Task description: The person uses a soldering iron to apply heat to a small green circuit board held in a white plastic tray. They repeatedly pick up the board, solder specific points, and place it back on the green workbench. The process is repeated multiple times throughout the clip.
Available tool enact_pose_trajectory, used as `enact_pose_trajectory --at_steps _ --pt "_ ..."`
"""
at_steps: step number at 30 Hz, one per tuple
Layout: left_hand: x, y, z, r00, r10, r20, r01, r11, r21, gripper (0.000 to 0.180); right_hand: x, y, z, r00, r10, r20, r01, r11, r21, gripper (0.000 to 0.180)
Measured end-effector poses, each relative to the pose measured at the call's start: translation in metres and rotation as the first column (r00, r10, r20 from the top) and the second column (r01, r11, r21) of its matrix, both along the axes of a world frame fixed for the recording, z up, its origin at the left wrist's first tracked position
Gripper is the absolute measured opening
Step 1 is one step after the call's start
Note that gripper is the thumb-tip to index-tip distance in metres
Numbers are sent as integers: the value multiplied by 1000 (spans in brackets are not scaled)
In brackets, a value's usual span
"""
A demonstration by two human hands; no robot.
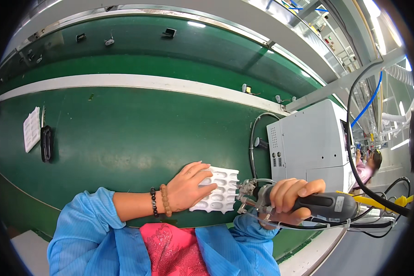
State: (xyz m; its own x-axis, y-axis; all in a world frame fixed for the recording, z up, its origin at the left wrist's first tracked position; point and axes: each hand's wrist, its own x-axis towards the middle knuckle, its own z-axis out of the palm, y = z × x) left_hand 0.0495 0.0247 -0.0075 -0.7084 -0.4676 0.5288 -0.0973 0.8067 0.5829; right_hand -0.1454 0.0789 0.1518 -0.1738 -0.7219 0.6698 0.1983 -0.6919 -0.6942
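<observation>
A white moulded tray [224, 190] with rows of oval hollows lies on the green bench in front of me. My left hand [188, 188] rests palm down over its left side, fingers stretched out and apart. Black and brown bead bracelets circle that wrist. At the tray's right, my right hand [292, 198] is wrapped around a dark grey handheld power tool [333, 204], held roughly level. Metal fittings and thin clear tubes at the tool's front end reach the tray's right edge; I cannot tell whether they touch it. Cables run back from the tool's rear.
A light grey machine box [303, 142] stands right of the tray, with a black cable [251, 147] looping beside it. Far left lie another white tray [32, 129] and a black case-like object [46, 143]. Beyond a white ledge [138, 81] are several small parts. A person [367, 168] is at far right.
</observation>
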Motion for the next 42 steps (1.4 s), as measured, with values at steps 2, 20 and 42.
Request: enact_pose_trajectory --at_steps 2,20,42 --pt "0 2 -3 1000 0 -8 0 1000 -20 29 1 -1 -4 1000 -25 -7 25 1000 -6 44" --pt "-2 1 2 999 -35 12 35 999 -22 28 7 14 3 999 -26 36 24 998 52 47" --pt "-143 -286 0 977 178 117 -180 984 13 36 -39 18 10 987 143 -76 -142 990 21 40"
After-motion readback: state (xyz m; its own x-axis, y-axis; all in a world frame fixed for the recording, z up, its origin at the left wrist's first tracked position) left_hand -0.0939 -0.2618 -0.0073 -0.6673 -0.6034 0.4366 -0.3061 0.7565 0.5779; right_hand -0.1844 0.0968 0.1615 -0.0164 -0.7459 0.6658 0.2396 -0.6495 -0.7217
